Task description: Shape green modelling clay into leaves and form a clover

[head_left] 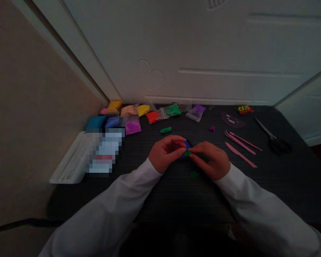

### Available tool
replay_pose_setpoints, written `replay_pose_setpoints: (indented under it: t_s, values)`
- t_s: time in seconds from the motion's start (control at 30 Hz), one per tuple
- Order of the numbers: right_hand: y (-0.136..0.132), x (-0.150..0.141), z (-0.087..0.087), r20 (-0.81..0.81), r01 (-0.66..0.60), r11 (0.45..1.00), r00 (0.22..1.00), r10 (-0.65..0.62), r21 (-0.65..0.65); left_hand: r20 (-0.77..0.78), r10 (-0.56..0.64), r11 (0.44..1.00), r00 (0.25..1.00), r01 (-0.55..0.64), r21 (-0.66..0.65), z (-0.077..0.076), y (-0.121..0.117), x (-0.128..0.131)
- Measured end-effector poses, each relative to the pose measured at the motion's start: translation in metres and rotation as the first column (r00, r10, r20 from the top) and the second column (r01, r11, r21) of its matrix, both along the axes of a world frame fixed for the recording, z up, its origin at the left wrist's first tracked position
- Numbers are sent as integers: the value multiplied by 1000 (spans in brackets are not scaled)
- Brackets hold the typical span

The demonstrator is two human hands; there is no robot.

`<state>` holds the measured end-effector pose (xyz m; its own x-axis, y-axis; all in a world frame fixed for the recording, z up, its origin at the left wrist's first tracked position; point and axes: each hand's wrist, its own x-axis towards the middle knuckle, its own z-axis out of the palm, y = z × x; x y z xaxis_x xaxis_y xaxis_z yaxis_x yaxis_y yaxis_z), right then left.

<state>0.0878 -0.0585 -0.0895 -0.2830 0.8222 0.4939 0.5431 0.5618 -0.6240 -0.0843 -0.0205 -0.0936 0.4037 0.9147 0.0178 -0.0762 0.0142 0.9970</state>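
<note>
Green and soft-looking, the small piece [187,152] you work on sits between your two hands above the middle of the dark, ridged tabletop [171,192], against a blue piece [187,144] that your fingers partly hide. Your left hand [164,153] has its fingers closed around the blue piece; your right hand [213,161] has its fingertips pinched together on the green edge. Just below lies one flat green leaf shape [194,174]; beyond your hands are one green roll [166,130] and one purple lump [212,128]. To your right you have three pink tools [240,155] and one pair of scissors [273,137]. Coloured packets [133,126] crowd the far left, one green and one red among them, near one white tray [68,160].
</note>
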Motion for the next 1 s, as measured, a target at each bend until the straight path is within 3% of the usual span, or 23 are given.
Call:
replay_pose_setpoints:
  t_s: [1.0]
  values:
    - [-1,0,-1,-3,-5,1000,1000,5,8,51,-60,997,997,63,-53,-1,0,1]
